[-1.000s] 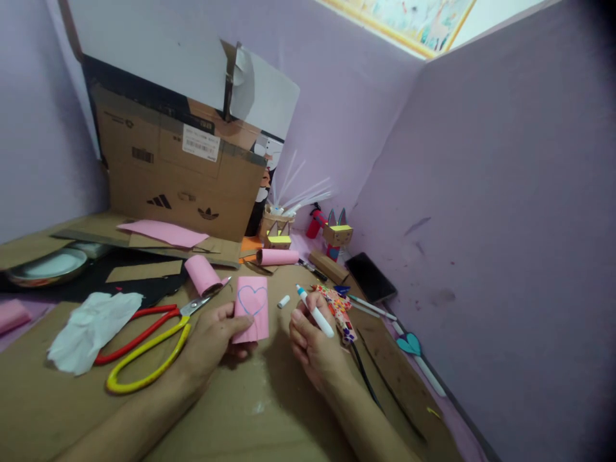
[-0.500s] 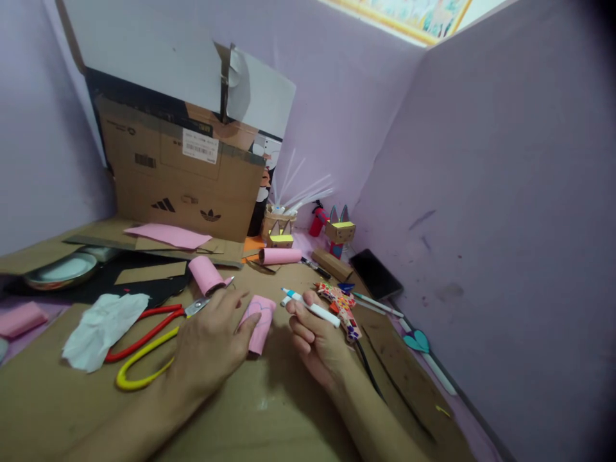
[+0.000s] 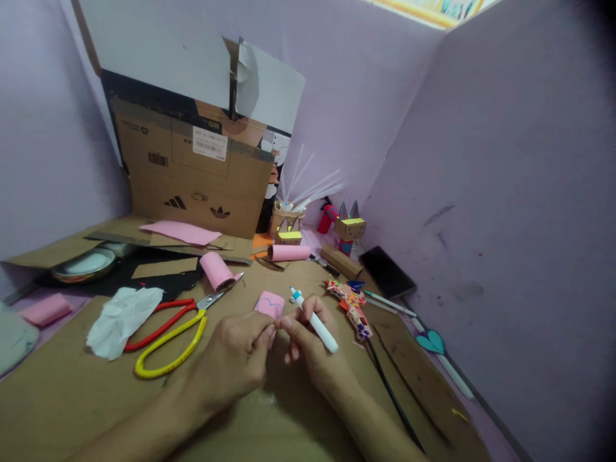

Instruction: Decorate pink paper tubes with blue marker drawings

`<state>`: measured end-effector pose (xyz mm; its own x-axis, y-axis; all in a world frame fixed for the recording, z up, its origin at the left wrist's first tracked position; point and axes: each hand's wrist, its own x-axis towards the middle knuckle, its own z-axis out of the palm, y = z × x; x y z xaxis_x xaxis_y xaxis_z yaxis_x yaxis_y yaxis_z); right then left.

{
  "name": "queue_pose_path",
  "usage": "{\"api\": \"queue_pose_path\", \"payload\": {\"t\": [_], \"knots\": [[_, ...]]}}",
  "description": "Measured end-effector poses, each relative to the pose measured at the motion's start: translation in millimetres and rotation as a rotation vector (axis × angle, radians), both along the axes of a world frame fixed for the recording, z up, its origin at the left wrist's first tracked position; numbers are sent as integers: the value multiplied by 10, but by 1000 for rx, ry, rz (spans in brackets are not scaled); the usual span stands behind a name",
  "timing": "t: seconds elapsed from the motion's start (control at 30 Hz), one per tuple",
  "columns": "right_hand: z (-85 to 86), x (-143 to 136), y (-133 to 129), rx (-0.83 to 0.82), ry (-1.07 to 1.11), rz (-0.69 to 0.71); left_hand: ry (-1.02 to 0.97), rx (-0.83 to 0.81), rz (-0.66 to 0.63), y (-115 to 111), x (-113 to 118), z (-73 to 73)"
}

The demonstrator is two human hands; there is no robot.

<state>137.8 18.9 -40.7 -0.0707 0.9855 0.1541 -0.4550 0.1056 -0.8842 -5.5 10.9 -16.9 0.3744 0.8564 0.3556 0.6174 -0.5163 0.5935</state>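
Observation:
A small pink paper (image 3: 270,303) with a blue heart outline lies on the brown cardboard surface (image 3: 72,404). My left hand (image 3: 237,359) pinches its near edge with thumb and fingers. My right hand (image 3: 312,350) holds a white marker (image 3: 314,318) with a blue tip pointing up and left, and its fingertips also touch the paper's near edge. The marker's white cap cannot be picked out.
Red and yellow scissors (image 3: 168,330) and a crumpled white tissue (image 3: 121,312) lie to the left. Two pink paper rolls (image 3: 216,270) (image 3: 289,252), a patterned glue gun (image 3: 353,304), a phone (image 3: 387,271), small box figures (image 3: 350,228) and a cardboard box (image 3: 192,186) stand behind.
The pink paper went from held upright in my left hand to lying flat. Both hands came together at its near edge, the marker still in my right hand.

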Motion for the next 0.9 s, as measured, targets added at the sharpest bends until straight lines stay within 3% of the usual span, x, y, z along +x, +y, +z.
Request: {"api": "queue_pose_path", "payload": {"t": [0.23, 0.43, 0.7, 0.8, 0.9], "knots": [[-10, -12, 5, -9, -36, -53, 6, 24, 34, 39, 19, -28], [1, -63, -23, 30, -53, -84, -46, 133, 173, 76, 24, -65], [-4, -120, -73, 153, -112, -322, -57, 202, 249, 168, 39, -38], [86, 2, -20, 147, -25, -481, -45, 167, 378, 265, -47, -13], [136, 125, 60, 52, 62, -476, -56, 110, 473, 352, -127, 28]]}}
